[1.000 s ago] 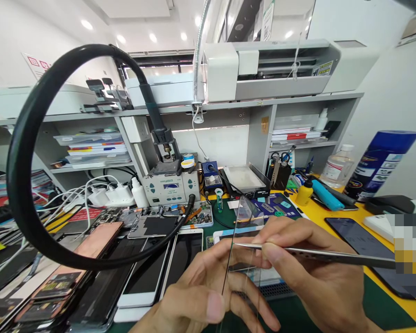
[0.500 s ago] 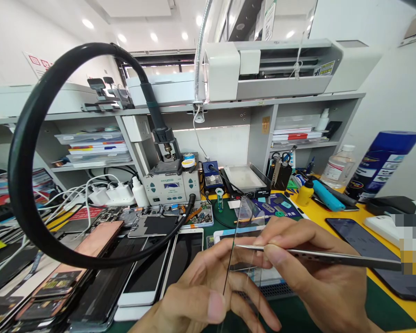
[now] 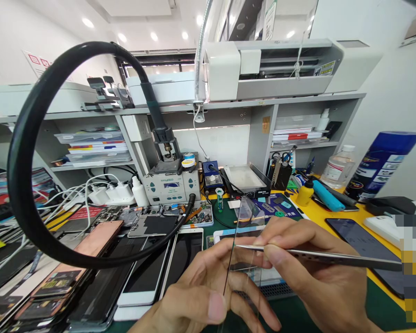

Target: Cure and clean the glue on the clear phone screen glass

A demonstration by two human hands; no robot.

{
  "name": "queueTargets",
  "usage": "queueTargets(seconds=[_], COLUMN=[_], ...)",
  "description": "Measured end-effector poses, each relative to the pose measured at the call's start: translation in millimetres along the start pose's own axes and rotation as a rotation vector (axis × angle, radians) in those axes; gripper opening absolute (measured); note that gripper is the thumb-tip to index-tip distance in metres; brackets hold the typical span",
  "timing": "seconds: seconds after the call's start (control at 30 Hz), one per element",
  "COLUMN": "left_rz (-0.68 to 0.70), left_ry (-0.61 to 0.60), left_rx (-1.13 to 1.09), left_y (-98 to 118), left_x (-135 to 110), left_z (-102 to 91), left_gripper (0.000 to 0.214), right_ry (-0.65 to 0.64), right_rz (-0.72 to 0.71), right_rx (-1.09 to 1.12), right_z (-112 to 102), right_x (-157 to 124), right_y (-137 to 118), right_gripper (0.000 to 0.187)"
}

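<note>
My left hand [image 3: 208, 291] grips a thin, clear glass sheet [image 3: 247, 231] upright by its edge, thumb on the near side and fingers behind. The fingers show through the glass. In my right hand [image 3: 319, 268] is a pair of metal tweezers [image 3: 333, 258], pinched between thumb and fingers. Their pointed tip meets the edge of the sheet, close to my left index finger. Below both hands lies a white-framed phone or tablet part [image 3: 222, 235] on a green mat [image 3: 377, 300], mostly covered by the hands.
A thick black hose [image 3: 15, 162] loops on the left, up to the hot air station [image 3: 171, 187]. Several dismantled phones and screens [image 3: 149, 273] lie at left. On the right are a dark phone [image 3: 364, 249], a yellow bottle [image 3: 305, 193] and a blue spray can [image 3: 383, 162].
</note>
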State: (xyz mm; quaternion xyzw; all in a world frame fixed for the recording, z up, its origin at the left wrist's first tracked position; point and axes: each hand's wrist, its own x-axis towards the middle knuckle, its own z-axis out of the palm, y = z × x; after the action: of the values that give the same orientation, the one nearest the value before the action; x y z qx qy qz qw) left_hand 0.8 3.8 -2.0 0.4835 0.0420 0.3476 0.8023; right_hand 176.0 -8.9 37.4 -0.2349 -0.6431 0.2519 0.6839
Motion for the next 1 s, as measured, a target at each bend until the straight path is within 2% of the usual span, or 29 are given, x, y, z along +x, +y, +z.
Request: queueTargets(seconds=[0.4, 0.63, 1.0], left_rz=[0.01, 0.153, 0.143], left_ry=[-0.014, 0.072, 0.082], left_rx=[-0.006, 0.115, 0.169], left_y=[-2.6, -10.4, -8.9], left_x=[-0.7, -3.8, -5.1], left_z=[-2.8, -7.3, -5.2], left_gripper=[0.077, 0.073, 0.078], right_ry=[-0.011, 0.047, 0.036], right_rz=[0.016, 0.117, 0.114], right_rx=[0.003, 0.113, 0.108], right_z=[-0.2, -3.8, -2.9], right_x=[0.5, -2.3, -2.5], right_y=[1.6, 7.5, 9.3], right_gripper=[0.019, 0.012, 0.013])
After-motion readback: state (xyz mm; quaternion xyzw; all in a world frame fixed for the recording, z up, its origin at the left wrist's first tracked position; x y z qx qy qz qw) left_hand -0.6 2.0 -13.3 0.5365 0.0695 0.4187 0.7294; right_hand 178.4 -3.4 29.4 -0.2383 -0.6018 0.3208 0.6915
